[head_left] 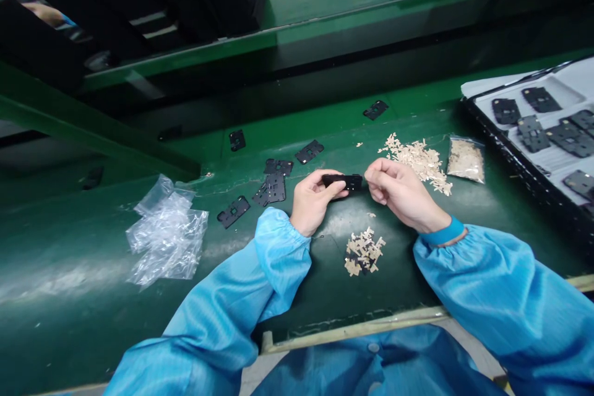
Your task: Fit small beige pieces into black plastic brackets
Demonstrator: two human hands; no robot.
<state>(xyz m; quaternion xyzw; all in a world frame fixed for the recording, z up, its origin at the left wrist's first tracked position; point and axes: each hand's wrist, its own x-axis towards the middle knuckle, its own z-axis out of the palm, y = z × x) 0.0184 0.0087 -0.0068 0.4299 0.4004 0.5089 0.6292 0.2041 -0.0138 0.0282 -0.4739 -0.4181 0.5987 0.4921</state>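
Two hands meet above the middle of the green tabletop (487, 210). The left hand (315, 199) has its fingers closed around the left end of a small black part (342, 181), holding it level and clear of the surface. The right hand (403, 190) has thumb and forefinger pinched together against the part's right end. Whether a small piece sits in that pinch cannot be told.

At six o'clock from the hands, just below them, lies a small heap of tan pieces (364, 252). A larger scatter of tan pieces (420, 159) lies at two o'clock, with a clear bag of the same (465, 159) beside it. Loose black plates (270, 189) lie at nine to eleven o'clock, and crumpled plastic bags (164, 232) further out at eight. A tray (510, 161) with more black plates stands at three o'clock.

The likeliest trouble is a slip. The part is held only at its ends, so an uneven push from the right could twist it out of the left grip. A sleeve dragged low could also sweep the heap apart.
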